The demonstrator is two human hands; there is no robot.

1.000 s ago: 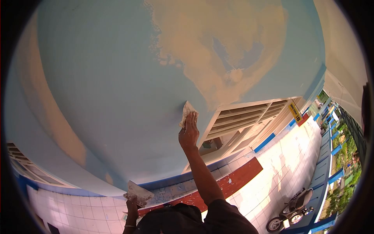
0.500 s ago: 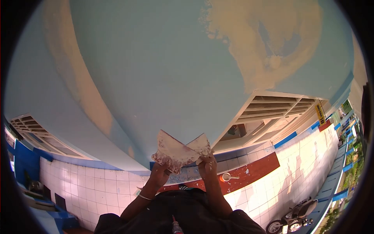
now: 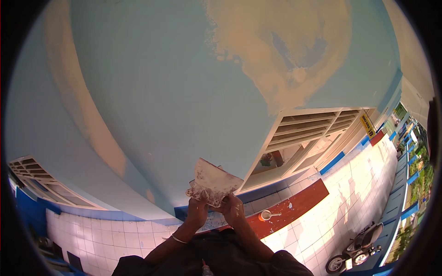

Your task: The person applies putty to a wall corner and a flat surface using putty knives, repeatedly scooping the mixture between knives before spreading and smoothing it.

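My left hand [image 3: 197, 214] grips the lower left of a wide putty scraper [image 3: 216, 178], whose blade is smeared with pale putty and crusted along its lower edge. My right hand [image 3: 232, 212] is closed at the lower right, holding a second putty scraper that is mostly behind the first; only a bit of its edge shows. Both hands are close together in front of my body, and the blades overlap. Ahead is a blue-green wall [image 3: 161, 101] with a large beige putty patch [image 3: 244, 41] at the upper right.
A louvred window [image 3: 317, 124] is set in the wall on the right. Below it, a small container [image 3: 265, 215] with a handled tool stands on a red ledge [image 3: 306, 198]. A motorcycle [image 3: 357, 250] is parked at lower right. A yellow sign [image 3: 368, 126] hangs farther along.
My hands have come closer together. The right scraper has slid behind the left one, where the two blades formed a V before. The view has shifted slightly right.
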